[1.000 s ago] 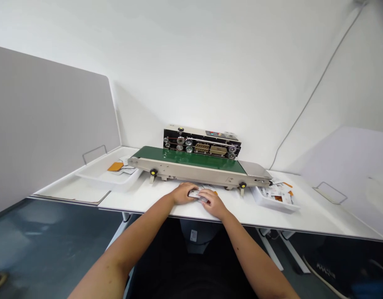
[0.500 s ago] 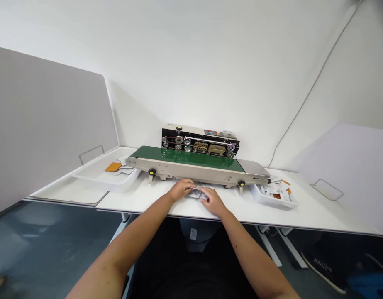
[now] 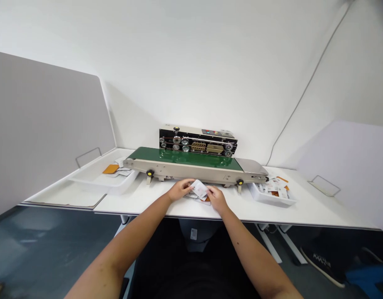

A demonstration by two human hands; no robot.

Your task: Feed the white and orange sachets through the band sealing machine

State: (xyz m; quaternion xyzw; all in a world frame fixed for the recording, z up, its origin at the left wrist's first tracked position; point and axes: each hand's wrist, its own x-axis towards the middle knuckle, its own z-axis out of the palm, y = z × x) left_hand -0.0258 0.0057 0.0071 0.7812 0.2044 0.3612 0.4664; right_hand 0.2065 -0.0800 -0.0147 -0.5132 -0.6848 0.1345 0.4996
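Between my hands a small white sachet (image 3: 199, 189) is held tilted, its printed face towards me. My left hand (image 3: 180, 189) pinches its left edge, and my right hand (image 3: 216, 198) grips its right edge. Beneath it on the white table lie several more sachets (image 3: 194, 197), with an orange one (image 3: 207, 199) partly covered by my right fingers. Just behind my hands stands a band sealing machine (image 3: 197, 141) with a green conveyor belt (image 3: 185, 158).
A white tray (image 3: 108, 187) with white and orange sachets stands at the left end of the conveyor. Another tray (image 3: 272, 200), heaped with sachets, is at the right end. Partition panels (image 3: 48, 124) flank the table. A shoe (image 3: 322, 265) shows on the floor at lower right.
The white sachet has been lifted and turned so its face shows between my hands. My right hand has shifted slightly to the right. The view has moved a little.
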